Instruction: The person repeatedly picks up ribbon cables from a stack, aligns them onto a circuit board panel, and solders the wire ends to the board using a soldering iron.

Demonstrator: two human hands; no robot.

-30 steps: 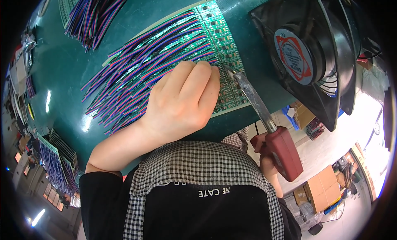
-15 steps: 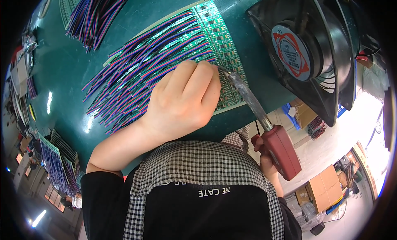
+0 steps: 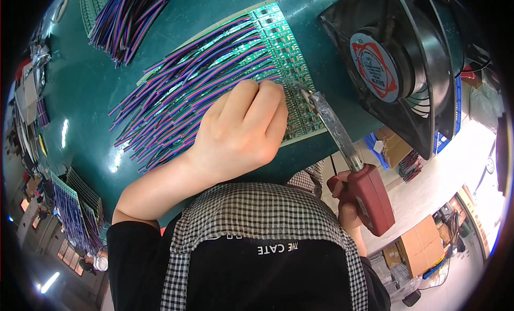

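Observation:
My left hand (image 3: 243,121) is closed over a panel of green circuit boards (image 3: 289,48), fingertips pinched together near the soldered row and hidden from view. Bundles of thin multicoloured wires (image 3: 187,81) fan out leftward from the panel, some passing under this hand. A soldering gun (image 3: 372,198) with a dark red body is gripped by my right hand (image 3: 348,209), which is partly hidden behind it. Its wrapped metal barrel (image 3: 334,123) slants up to the left, and the tip end is just right of my left fingers, over the boards. Whether the tip touches a board I cannot tell.
A large black fan (image 3: 391,65) stands on the green table (image 3: 80,113) at the right. Another wire bundle (image 3: 128,24) lies at the far left, and wired panels (image 3: 75,209) stand at the lower left. A cardboard box (image 3: 423,244) is beyond the table's right side.
The soldering gun and my right hand have shifted slightly right, drawing the tip away from my left fingers. My left hand has moved a little right and stays closed.

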